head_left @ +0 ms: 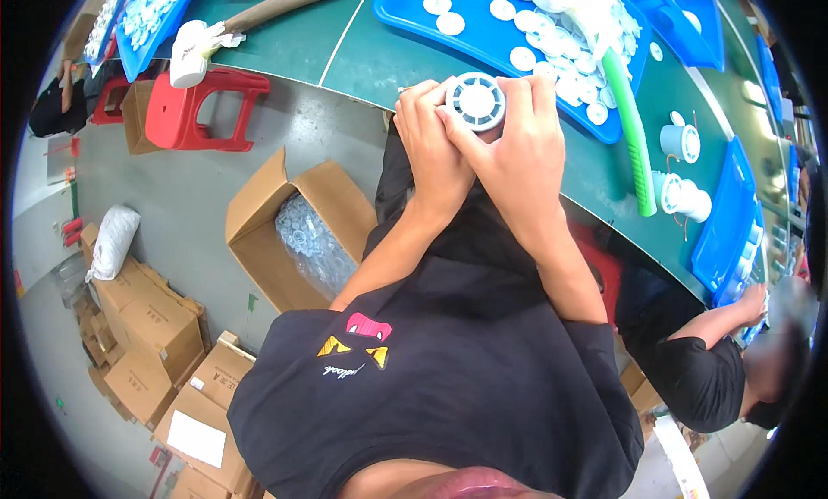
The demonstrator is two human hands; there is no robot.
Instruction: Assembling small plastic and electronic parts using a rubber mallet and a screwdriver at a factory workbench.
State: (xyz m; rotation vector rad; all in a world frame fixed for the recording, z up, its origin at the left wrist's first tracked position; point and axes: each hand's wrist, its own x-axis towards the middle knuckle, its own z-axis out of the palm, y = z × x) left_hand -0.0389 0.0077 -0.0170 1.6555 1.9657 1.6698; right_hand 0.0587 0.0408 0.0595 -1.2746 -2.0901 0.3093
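A round white plastic disc with spokes (pixel 476 100) is gripped by both hands, left hand (pixel 429 145) and right hand (pixel 517 150) closed around its rim, right over the green bench (pixel 362 59) edge. A blue tray (pixel 483 33) of similar white discs is parked just beyond the hands.

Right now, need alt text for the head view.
Both hands, left hand and right hand, grip a round white slotted part at the edge of a green table. A blue tray of white discs lies beyond; an open cardboard box sits on the floor.
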